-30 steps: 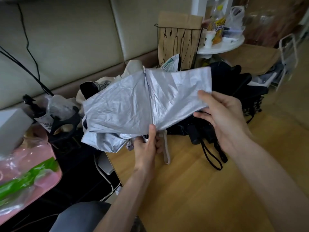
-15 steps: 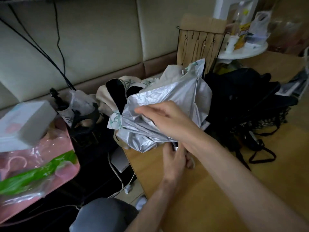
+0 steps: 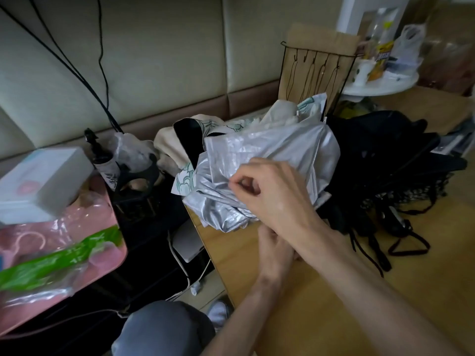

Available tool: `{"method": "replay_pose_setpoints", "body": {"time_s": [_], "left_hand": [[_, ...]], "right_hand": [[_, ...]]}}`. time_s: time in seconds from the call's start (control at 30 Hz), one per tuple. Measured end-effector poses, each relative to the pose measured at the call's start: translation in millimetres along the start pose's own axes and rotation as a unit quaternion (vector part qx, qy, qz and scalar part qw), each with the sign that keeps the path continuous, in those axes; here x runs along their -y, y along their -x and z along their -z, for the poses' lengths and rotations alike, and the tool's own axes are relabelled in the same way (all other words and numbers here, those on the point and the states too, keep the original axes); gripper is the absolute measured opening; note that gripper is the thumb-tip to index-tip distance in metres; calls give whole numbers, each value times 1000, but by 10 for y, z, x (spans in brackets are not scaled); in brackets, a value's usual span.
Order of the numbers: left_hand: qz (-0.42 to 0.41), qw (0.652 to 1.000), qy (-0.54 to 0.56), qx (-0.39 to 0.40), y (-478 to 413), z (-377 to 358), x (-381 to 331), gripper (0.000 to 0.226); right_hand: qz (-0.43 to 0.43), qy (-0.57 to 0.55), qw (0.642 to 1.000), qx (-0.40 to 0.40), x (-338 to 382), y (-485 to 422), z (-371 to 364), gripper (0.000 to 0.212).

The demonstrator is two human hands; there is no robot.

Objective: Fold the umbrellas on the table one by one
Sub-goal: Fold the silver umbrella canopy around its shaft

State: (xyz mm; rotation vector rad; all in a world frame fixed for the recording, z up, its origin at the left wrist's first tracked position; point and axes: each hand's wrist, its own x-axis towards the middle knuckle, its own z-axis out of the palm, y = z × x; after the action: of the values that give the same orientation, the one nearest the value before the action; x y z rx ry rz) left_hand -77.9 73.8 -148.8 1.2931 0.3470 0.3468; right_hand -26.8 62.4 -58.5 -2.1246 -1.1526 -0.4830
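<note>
A crumpled silver umbrella (image 3: 288,155) is held above the left edge of the wooden table (image 3: 321,304). My right hand (image 3: 272,194) reaches across it and pinches a fold of the silver canopy between thumb and fingers. My left hand (image 3: 275,247) is below, gripping the umbrella's lower end, partly hidden by my right forearm. Behind lie a cream patterned umbrella (image 3: 231,127) and a heap of black umbrellas (image 3: 390,160) with straps trailing onto the table.
A black wire rack (image 3: 318,73) with a brown paper bag stands behind the pile. A white round table (image 3: 380,86) holds a bottle and cup. Left of the table are a pink bag (image 3: 59,253), a white box (image 3: 38,181) and cables on the floor.
The canopy was spread flat a second ago; my right hand has swept across to the left and gathered it into folds. The view has shifted left.
</note>
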Motion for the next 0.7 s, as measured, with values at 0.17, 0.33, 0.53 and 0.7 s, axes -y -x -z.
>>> {"method": "replay_pose_setpoints", "body": {"time_s": [0.17,0.33,0.53,0.7], "left_hand": [[7,999,8,-45,-43,-13,-46,27],[42,996,51,-60,-102,-41,-19,30],[5,998,46,-31,-79,-23,-2,45],[-4,999,38,-31,-75,-15,34,45]], "right_hand": [[-12,-89,996,-14,-62,-19,22,12],[-55,-159,975,145,-164,-217,240,5],[-47,-222,936,271,-201,-430,359,4],[-69,-213,925,308,-200,-454,293,15]]}}
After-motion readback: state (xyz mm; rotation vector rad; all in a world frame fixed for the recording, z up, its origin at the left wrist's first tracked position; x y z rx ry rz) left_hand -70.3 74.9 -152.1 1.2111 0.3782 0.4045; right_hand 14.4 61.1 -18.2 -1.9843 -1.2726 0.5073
